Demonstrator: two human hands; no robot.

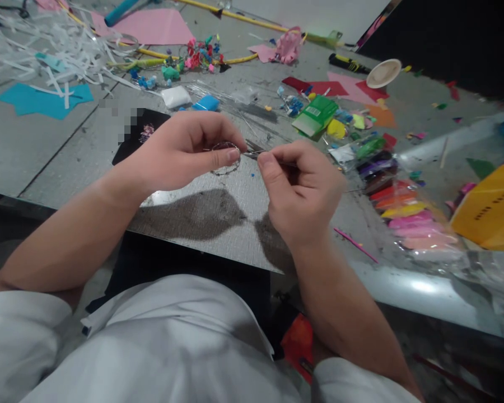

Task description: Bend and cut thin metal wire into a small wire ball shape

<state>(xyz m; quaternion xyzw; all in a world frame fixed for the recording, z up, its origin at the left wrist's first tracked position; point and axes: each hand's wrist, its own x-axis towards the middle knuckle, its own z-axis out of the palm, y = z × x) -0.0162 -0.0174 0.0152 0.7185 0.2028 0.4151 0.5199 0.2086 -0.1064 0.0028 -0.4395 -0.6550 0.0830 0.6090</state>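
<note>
Nearest, a slim magenta stick (355,244) lies on the grey, scuffed desk (79,162), right of the small round ring of twisted dark metal wire (222,173) and closer to the body. The ring is raised above the desk in the left hand (180,148), whose thumb and forefinger are pinched together on it. Just right of the ring, the right hand (304,187) has its fingers clamped on a thin silvery wire strand (252,152). Best to anchor the ring firmly and guide the strand with small, even movements; sharp bends would probably kink it. Well right of the ring, a yellow plastic package (495,207) carries dark lettering, unreadable. Beyond the ring, leftward, a flat black packet (130,146) shows a pink design and illegible pale lettering; beyond it, rightward, a glossy green packet (316,116) bears whitish print, also illegible.
</note>
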